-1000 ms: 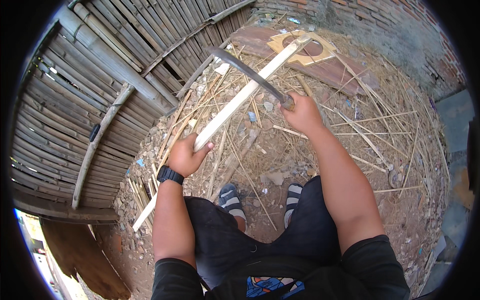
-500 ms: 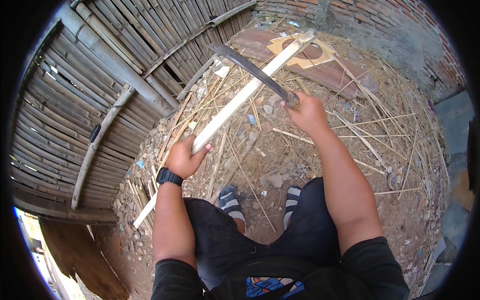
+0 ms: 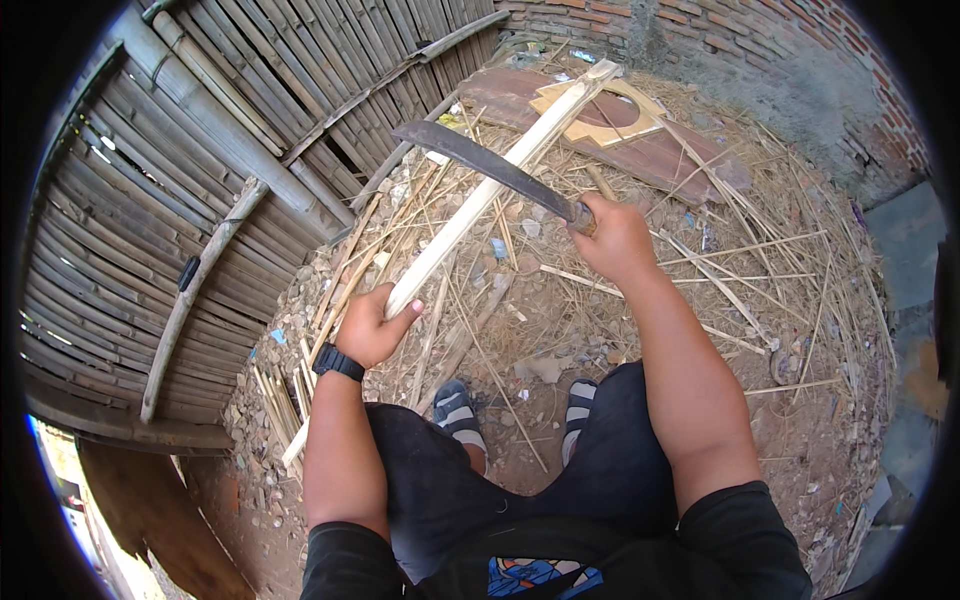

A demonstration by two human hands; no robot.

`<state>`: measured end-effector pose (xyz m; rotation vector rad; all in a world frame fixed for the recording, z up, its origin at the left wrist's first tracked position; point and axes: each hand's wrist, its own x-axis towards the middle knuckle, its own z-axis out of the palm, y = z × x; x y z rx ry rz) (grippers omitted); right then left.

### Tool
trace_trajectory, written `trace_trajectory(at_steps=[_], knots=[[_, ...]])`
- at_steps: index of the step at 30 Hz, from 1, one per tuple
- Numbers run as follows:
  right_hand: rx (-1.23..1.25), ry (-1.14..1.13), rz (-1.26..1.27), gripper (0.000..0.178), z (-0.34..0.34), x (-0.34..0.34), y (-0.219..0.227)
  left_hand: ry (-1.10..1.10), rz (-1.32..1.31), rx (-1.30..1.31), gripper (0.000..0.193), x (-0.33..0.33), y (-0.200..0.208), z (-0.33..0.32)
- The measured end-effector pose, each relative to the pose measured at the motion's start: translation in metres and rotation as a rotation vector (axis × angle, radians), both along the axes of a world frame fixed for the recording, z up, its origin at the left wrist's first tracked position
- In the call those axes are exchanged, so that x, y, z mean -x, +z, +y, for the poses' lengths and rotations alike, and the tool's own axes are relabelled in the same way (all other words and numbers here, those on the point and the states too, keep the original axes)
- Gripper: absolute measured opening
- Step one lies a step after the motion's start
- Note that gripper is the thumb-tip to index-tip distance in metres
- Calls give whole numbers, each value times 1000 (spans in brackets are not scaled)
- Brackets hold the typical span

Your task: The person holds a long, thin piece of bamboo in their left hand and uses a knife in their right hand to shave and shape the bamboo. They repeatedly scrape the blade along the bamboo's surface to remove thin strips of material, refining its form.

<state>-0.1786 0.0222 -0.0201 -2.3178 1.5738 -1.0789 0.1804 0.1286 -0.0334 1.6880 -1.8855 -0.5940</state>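
Observation:
My left hand [image 3: 372, 326] grips a long pale split bamboo pole [image 3: 480, 205] near its lower part; the pole runs diagonally from the ground at lower left up to the far side. My right hand [image 3: 617, 238] is closed on the handle of a dark curved machete [image 3: 480, 161]. Its blade lies across the pole above the middle, pointing left. A black watch sits on my left wrist. My two sandalled feet [image 3: 458, 411] rest on the dirt below the pole.
A bamboo slat fence [image 3: 200, 180] runs along the left. A brick wall [image 3: 800, 60] closes the far right. Thin bamboo strips and shavings [image 3: 740, 290] litter the ground, and a reddish board with a pale cut-out panel [image 3: 610, 115] lies beyond the pole's far end.
The machete blade has shifted slightly up and left along the pole. My left hand keeps its grip on the pole in the same place.

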Motion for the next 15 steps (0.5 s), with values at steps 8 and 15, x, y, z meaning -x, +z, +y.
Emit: trace_trajectory(at_steps=[8, 15], knots=[[81, 186, 152, 29, 13, -12, 8, -20, 59, -91, 36, 6, 3, 5], [16, -21, 3, 25, -3, -5, -10, 12, 45, -57, 35, 3, 2, 3]])
